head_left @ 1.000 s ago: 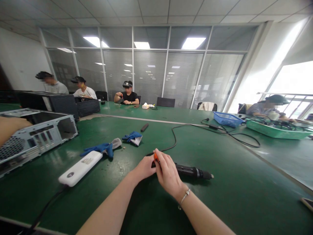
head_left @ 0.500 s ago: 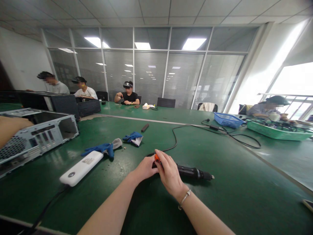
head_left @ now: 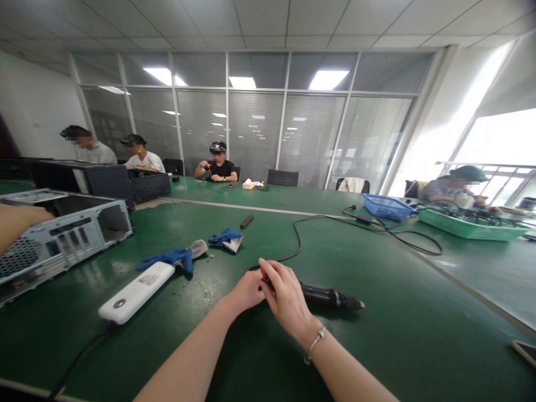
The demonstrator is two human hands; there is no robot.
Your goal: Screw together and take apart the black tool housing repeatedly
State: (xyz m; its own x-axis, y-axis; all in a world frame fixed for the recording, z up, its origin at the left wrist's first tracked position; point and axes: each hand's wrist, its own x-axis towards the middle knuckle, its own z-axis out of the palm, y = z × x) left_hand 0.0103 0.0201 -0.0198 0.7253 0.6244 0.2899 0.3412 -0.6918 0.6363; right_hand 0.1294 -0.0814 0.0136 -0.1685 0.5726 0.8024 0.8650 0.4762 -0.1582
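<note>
My left hand (head_left: 246, 289) and my right hand (head_left: 287, 293) meet in front of me, fingers closed and touching. Between them shows a small orange piece (head_left: 263, 273), mostly covered by my right fingers; its kind cannot be made out. What my left fingers close on is hidden. A black electric screwdriver (head_left: 329, 296) lies on the green table (head_left: 377, 346), its tip pointing right and its rear end behind my right hand. A black cable (head_left: 298, 237) runs from near my hands toward the back right.
To the left are a white power strip (head_left: 136, 293), blue-and-grey gloves (head_left: 178, 258) and an open metal computer case (head_left: 90, 229) with another person's arm (head_left: 23, 220) over it. A dark bar (head_left: 247, 221) lies farther off. Blue (head_left: 387, 207) and green baskets (head_left: 469, 223) stand back right.
The view has shifted slightly. My right fingers have turned a little and cover more of the orange piece. The electric screwdriver stays on the table.
</note>
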